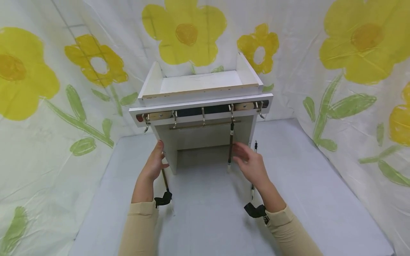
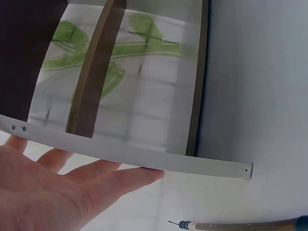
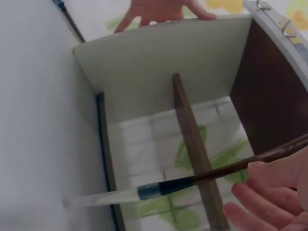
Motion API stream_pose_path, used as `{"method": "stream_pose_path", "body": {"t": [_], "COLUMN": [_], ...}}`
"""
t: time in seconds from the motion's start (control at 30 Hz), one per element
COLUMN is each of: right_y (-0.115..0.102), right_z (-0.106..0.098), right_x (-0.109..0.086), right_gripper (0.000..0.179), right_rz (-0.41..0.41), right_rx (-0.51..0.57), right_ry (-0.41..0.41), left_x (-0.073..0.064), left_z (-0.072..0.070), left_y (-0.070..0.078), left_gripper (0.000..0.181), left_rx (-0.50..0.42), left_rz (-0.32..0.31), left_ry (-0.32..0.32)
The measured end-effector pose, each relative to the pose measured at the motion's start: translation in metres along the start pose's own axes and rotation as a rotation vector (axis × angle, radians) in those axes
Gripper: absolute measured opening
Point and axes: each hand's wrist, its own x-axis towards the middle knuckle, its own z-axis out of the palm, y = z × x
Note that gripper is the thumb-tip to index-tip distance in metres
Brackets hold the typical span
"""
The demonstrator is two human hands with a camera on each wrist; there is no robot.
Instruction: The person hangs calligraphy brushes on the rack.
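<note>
A white wooden shelf unit [image 1: 201,101] stands on the table, with a row of metal hooks on its front rail. My left hand [image 1: 154,161] is at its left side panel; in the left wrist view the spread fingers [image 2: 130,180] rest along the panel's outer edge. From the second hook from the right hangs a calligraphy brush [image 1: 231,142], dark handle up and white bristles down. My right hand [image 1: 251,165] is just right of this brush, fingers relaxed and bent. In the right wrist view the thumb [image 3: 276,168] is right at the brush handle [image 3: 231,168].
A second brush [image 1: 165,179] lies on the table by the left wrist. A third brush [image 1: 255,156] lies right of the unit, partly behind the right hand. Other hooks, such as the middle hook [image 1: 203,115], line the rail. A flower-patterned sheet [image 1: 288,35] hangs behind.
</note>
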Motion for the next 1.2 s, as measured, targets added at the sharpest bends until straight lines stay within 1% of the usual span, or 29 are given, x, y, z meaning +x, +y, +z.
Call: {"method": "stream_pose_path", "body": {"t": [0.1, 0.2, 0.3, 0.47, 0.77, 0.97, 1.07, 1.2], "right_y": [-0.002, -0.004, -0.003, -0.002, 0.005, 0.009, 0.011, 0.013], "right_z": [-0.004, -0.007, -0.011, -0.017, -0.030, -0.044, -0.047, -0.048], "right_x": [0.000, -0.002, -0.005, -0.012, -0.015, -0.014, -0.013, -0.014], "right_gripper": [0.050, 0.051, 0.051, 0.050, 0.050, 0.052, 0.054, 0.054], "right_rz": [-0.008, 0.005, 0.027, 0.074, 0.125, 0.160, 0.177, 0.189], "right_rx": [0.017, 0.036, 0.058, 0.065, 0.108, 0.077, 0.075, 0.068], "right_ry": [0.003, 0.011, 0.037, 0.091, 0.141, 0.176, 0.187, 0.190], "left_x": [-0.003, -0.010, -0.017, -0.022, -0.023, -0.021, -0.012, -0.009], "left_z": [-0.001, 0.002, 0.006, 0.007, 0.008, 0.007, 0.004, 0.002], "left_y": [0.005, 0.017, 0.028, 0.034, 0.034, 0.033, 0.019, 0.013], "left_gripper": [0.068, 0.067, 0.067, 0.067, 0.068, 0.068, 0.070, 0.070], "left_rx": [-0.007, -0.005, 0.001, 0.002, -0.006, 0.005, 0.010, -0.010], "left_rz": [0.007, 0.005, -0.001, -0.009, -0.006, -0.004, 0.004, -0.002], "left_ry": [-0.010, -0.025, -0.033, -0.030, -0.032, -0.035, -0.021, -0.019]}}
